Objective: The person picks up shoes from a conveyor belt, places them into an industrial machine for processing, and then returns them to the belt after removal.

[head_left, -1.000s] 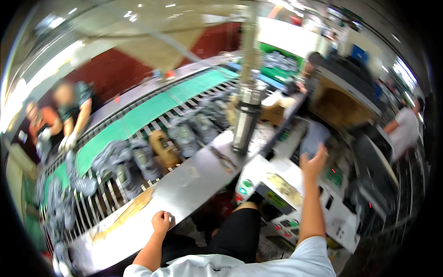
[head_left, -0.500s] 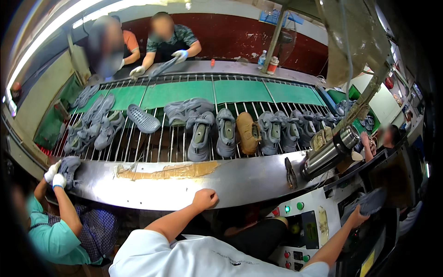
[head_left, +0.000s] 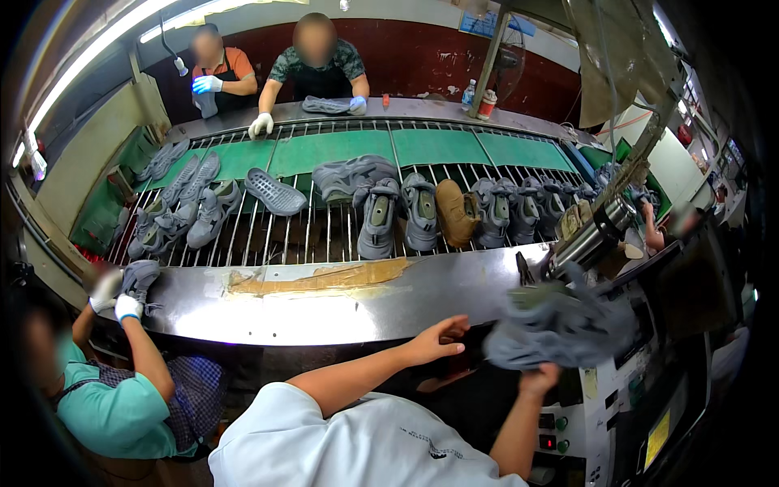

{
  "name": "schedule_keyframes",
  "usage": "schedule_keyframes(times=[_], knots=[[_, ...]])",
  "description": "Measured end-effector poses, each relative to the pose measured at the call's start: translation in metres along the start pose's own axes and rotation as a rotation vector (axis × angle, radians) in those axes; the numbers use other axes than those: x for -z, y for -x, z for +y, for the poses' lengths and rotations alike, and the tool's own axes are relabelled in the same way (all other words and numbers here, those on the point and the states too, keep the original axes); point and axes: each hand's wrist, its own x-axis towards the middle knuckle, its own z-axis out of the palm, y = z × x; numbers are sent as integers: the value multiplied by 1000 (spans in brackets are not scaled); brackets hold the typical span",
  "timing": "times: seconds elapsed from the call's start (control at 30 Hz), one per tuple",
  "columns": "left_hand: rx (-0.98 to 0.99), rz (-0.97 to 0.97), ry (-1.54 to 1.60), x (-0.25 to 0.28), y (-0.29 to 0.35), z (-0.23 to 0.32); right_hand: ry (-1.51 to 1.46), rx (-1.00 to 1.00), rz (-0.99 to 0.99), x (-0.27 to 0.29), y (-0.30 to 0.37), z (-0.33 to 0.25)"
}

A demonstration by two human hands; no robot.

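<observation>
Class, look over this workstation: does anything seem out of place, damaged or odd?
Yes. One tan shoe stands in a row of grey shoes, so its colour breaks the pattern. On the metal ledge, brown tape looks ragged and torn. The blurred shoe in the right hand cannot be checked for damage.

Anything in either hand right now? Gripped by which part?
Right hand: a grey shoe, held from below at its near lower edge; motion blur hides the exact spot. Left hand: nothing.
</observation>
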Motion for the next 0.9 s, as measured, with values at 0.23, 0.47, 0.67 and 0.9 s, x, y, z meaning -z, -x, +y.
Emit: schedule_keyframes(times=[0.23,0.47,0.67,0.9], knots=[[-219,590,383,90,97,59,921,-215,-1093,-195,26,31],[-264,1165,-667,167,245,-24,-384,-624,-1829,-340,18,-73],[-107,1218,-754,246,170,-17,-326,-400,-1900,-321,5,-86],[-92,1269,-722,273,61,-24,-267,-378,-1838,-298,-19,-76]])
